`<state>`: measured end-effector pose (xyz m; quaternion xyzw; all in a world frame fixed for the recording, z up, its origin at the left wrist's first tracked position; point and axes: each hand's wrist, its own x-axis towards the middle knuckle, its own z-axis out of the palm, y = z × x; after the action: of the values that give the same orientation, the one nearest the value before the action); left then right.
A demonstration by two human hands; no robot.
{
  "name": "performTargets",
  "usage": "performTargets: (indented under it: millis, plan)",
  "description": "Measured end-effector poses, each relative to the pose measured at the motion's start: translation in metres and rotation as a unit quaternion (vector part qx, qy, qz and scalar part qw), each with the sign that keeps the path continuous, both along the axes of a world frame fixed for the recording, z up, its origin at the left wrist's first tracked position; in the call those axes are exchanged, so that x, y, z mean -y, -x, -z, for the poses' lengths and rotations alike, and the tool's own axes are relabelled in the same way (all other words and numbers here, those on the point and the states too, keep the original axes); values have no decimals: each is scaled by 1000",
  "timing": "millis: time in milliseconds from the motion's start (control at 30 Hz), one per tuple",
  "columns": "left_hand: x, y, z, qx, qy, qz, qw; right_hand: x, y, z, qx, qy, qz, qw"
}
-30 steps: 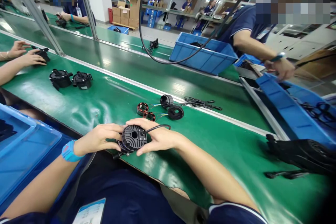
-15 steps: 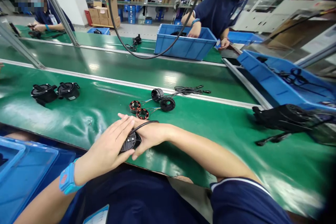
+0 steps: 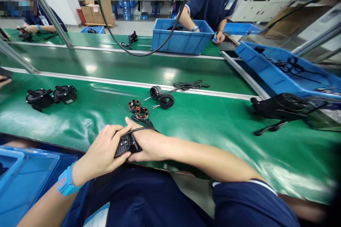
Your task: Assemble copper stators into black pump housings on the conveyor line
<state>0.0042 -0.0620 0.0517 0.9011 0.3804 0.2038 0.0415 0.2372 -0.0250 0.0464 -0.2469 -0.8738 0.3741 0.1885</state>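
Observation:
Both my hands are wrapped round a black pump housing (image 3: 123,146) with a cable, held low over the near edge of the green bench. My left hand (image 3: 103,150) grips its left side, fingers curled over the top and thumb beneath. From the right, my right hand (image 3: 150,144) holds the other side, partly hiding it. The cable passes over my right hand, and a bundled black cable (image 3: 145,122) lies just beyond. Farther back are two copper-wound stator rings (image 3: 142,113), joined by thin wires to two round black caps (image 3: 166,101).
Two black pumps (image 3: 39,98) stand at left on the bench. A larger black unit (image 3: 279,107) sits at right, near a tilted blue bin (image 3: 266,67) of cables. Across the line, a co-worker reaches into another blue bin (image 3: 183,42). Blue trays (image 3: 37,173) are at lower left.
My left fingers have drawn back and curled round the housing, so more of it shows. The co-worker's hand has gone deeper into the bin. A hand with a dark object has appeared at the left edge.

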Motion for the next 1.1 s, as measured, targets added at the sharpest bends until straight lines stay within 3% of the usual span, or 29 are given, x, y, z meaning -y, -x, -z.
performTargets:
  millis: [100,167,233,367,467,500,567,667,700,800,867,1000,1100]
  plan:
    - [-1,5,6,30,-15,3,999,20,-33,-17,-80,-48,14,996]
    - [-3,8,13,79,-35,5,996,21,-60,-19,-135,-69,28,988]
    - [-5,8,24,149,-53,-4,987,11,-84,-7,-119,-74,53,989]
    - [-2,2,54,267,-51,-42,962,-14,-104,36,61,-68,89,992]
    - [7,0,79,299,-33,-56,952,-15,-93,50,13,-66,109,992]
    - [10,0,85,296,-39,-76,951,-12,-88,50,-35,-36,115,992]
    - [16,0,95,275,-67,-128,951,-3,-77,46,-150,114,157,969]
    - [18,-9,103,256,-105,-156,948,8,-66,47,-259,362,237,864]
    - [16,-15,103,257,-108,-150,949,10,-64,50,-275,399,254,837]
    - [2,-46,103,272,-93,-108,952,12,-65,58,-305,448,277,793]
    - [-11,-74,101,280,-62,-63,956,11,-73,59,-325,456,271,783]
    - [-43,-131,95,284,-28,12,958,10,-104,53,-361,385,298,796]
    - [-67,-168,91,273,9,56,960,9,-130,50,-407,402,352,741]
